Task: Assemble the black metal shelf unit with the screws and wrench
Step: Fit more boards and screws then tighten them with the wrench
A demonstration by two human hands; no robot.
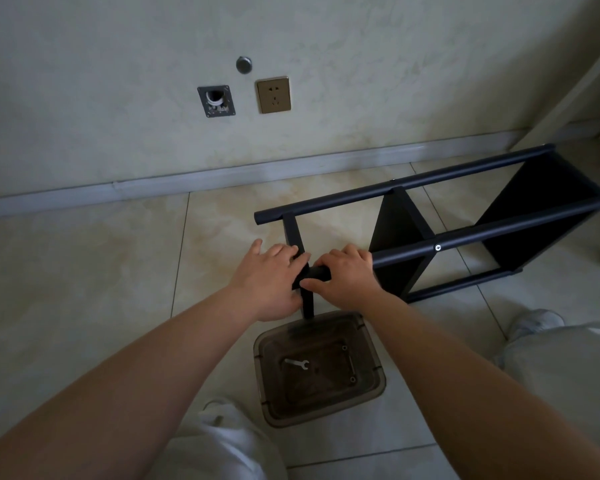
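Black metal makes up the shelf unit (430, 230), which lies on its side on the tiled floor (84, 258) in the middle and right of the frame. Its long axis runs from the centre, where the hands are, up toward the right edge of the frame, and its round tubes follow this same line. Flat black panels stand between the tubes, and one screw head (438, 247) shows on the nearer tube.

No brand or readable writing shows on the shelf or on any other thing.

The left hand (274, 282) has its fingers curled over a short black bar at the near end of the unit and it grips that piece. The right hand (345, 275) is wrapped round the end of the nearer tube, thumb below and fingers on top, just beside the left hand.

Below the hands, at the lower centre, a smoky transparent plastic tray (374, 375) rests on the floor. A small wrench (297, 363) lies inside it, and two small screws (349, 363) lie near its right wall.

On the wall, in the upper centre, there are a gold-coloured socket (273, 95) and a grey plate with a hole (216, 101).
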